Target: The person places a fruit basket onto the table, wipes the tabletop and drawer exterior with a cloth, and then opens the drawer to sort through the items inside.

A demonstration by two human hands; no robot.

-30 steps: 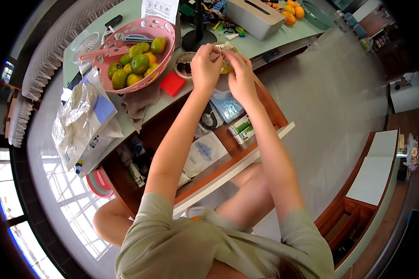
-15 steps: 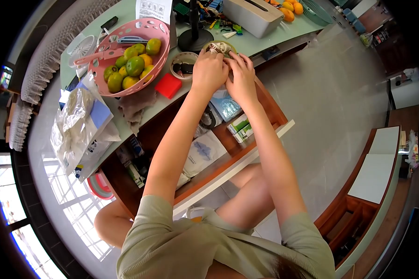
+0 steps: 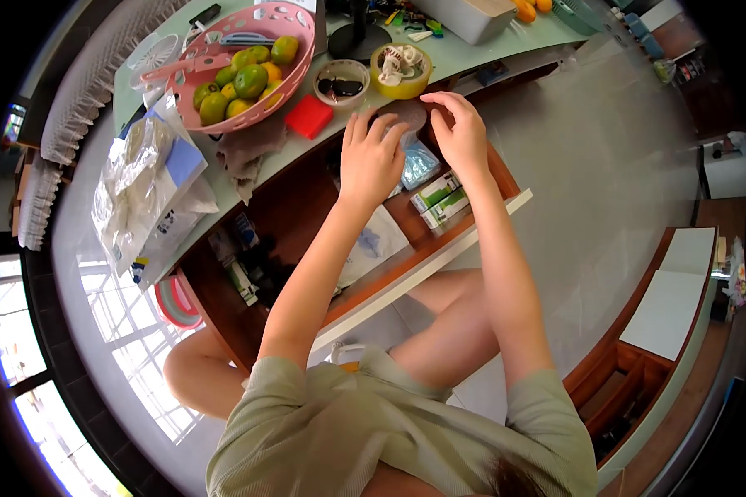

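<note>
My left hand (image 3: 371, 157) hovers over the open wooden drawer (image 3: 282, 211), palm down, fingers spread and holding nothing. To its right, my right hand (image 3: 462, 137) is also open, near the drawer's far right side. Just beyond them on the tabletop sits a yellow tape roll (image 3: 402, 89) with crumpled white material inside its ring. Below the hands, the drawer holds a blue plastic packet (image 3: 420, 165), green-and-white boxes (image 3: 441, 201) and a pale packet with a blue pattern (image 3: 373, 247), partly hidden by my left arm.
Beside the tape roll stand a round pale dish (image 3: 322, 93) with a black object inside and a red square item (image 3: 309, 117). A pink basket (image 3: 192, 79) of green and orange fruit is farther left, near plastic bags (image 3: 137, 170). A tissue box (image 3: 472, 21) stands behind.
Both hands have come away from the tape roll, drawn back toward the drawer and separated. The roll now stands uncovered on the table. The camera view has shifted slightly.
</note>
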